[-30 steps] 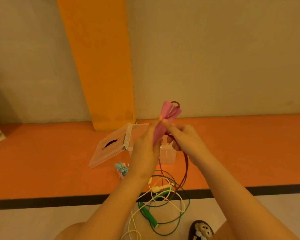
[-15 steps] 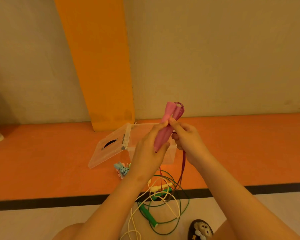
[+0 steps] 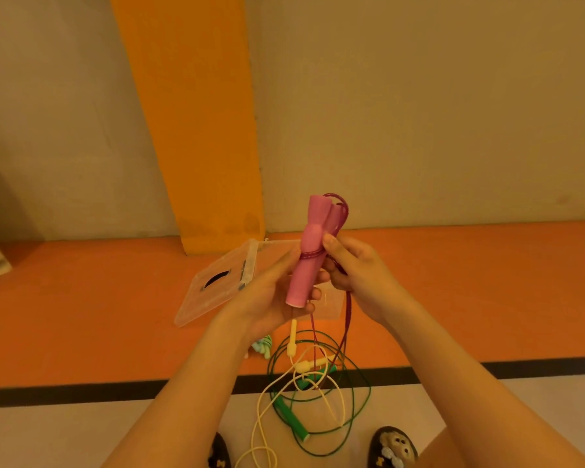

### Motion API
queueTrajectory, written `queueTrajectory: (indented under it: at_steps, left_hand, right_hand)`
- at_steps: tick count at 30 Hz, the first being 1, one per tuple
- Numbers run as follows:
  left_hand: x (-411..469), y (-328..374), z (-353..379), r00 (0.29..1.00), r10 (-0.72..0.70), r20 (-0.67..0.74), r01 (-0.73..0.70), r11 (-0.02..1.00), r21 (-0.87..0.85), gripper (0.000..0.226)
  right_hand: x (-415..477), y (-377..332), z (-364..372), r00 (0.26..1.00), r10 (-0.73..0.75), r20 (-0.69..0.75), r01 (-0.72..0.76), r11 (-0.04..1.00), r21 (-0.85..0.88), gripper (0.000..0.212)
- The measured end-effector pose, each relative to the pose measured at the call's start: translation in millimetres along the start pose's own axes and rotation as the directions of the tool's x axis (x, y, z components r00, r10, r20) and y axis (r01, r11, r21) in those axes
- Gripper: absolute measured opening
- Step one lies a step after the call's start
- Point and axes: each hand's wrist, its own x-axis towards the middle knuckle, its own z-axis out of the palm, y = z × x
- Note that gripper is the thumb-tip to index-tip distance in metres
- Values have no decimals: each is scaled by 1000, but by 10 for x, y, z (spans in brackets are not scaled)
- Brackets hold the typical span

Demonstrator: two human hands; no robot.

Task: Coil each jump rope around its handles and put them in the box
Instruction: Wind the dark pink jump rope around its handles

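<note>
Left hand (image 3: 271, 297) grips the paired pink handles (image 3: 309, 256) upright; right hand (image 3: 357, 270) pinches the maroon rope (image 3: 348, 315) against them, with one turn wrapped. Both hands partly hide the open clear box (image 3: 330, 303) behind. Green rope (image 3: 293, 423) and yellow rope (image 3: 303, 366) tangle below.

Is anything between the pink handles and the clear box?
Nothing visible does: the box sits open just behind the pink handles, its lid flipped to the left; its inside is mostly hidden.
</note>
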Motion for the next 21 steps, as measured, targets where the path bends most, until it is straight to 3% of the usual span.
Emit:
queueTrajectory:
  at_steps: [3,8,12,18,21]
  left_hand:
    - [11,-37,26,990,105,-100,-96,991,90,44]
    - [45,-102,46,933,258,-250,-207,954,216,44]
    - [58,-98,48,965,213,-153,-194,972,131,40]
    - [47,-69,45,975,221,-20,-217,968,125,75]
    - [47,-80,99,970,240,-30,-232,959,163,60]
  right_hand:
    - [-7,0,-31,1000,16,5,-15,995,-95,29]
    - [-41,-7,-43,994,103,-47,-109,982,-156,23]
    - [-53,-16,-1,993,24,-113,-22,1000,14,21]
    - [-136,-88,125,973,-31,-230,67,987,149,11]
    - [-146,-71,166,949,-89,-303,124,988,96,11]
